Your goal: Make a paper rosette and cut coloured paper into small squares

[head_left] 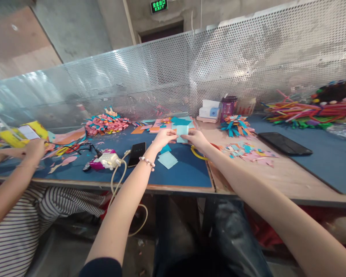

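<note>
Between my two hands a small light-blue sheet of paper (182,134) stands upright above the blue mat. My left hand (165,137), with a beaded bracelet on its wrist, pinches the sheet's left edge. From the other side, the fingers of my right hand (198,139) close on its right edge. Below lies a pale-blue square of paper (168,159), with a darker blue piece (165,149) just behind it. Partly under my right wrist is a yellow loop (198,154), perhaps a scissors handle. Blue and pink paper sheets (182,122) are stacked behind my hands.
A phone (137,154) and a power strip (106,160) with a cable are left of my arm. Paper scraps (242,152), a dark tablet-like slab (285,143) and a purple cup (228,107) are to the right. A co-worker's hand (34,150) is at far left. A perforated metal screen (161,80) stands behind.
</note>
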### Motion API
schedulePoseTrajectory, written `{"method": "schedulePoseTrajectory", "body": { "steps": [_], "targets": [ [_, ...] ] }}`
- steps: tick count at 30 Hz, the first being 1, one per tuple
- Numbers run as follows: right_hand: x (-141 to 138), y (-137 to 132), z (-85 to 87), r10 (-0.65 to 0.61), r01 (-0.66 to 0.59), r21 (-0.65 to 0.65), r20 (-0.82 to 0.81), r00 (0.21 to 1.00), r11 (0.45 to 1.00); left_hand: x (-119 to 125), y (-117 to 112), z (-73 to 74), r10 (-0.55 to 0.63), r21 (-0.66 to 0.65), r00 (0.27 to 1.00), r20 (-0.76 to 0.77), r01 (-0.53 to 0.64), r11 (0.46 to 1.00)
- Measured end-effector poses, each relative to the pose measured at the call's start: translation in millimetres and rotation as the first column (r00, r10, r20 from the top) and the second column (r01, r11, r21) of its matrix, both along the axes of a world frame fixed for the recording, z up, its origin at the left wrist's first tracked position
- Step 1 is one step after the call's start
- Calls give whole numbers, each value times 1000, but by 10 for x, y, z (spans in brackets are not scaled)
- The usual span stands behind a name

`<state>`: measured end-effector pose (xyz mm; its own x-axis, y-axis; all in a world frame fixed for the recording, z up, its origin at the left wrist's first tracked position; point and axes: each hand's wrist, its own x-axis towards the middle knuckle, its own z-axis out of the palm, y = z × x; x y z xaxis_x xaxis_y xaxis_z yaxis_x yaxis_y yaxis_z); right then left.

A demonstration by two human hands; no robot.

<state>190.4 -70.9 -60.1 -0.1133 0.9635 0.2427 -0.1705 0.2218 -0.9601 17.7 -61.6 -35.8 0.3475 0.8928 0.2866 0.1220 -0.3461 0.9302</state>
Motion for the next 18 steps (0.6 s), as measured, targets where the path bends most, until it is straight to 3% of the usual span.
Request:
{"method": "schedulePoseTrajectory", "body": {
  "steps": [18],
  "targets": [
    [6, 0, -8, -5, 5, -5, 21, 1000, 1000, -15, 42, -29, -2, 8, 1000, -8, 2, 1000]
  ]
}}
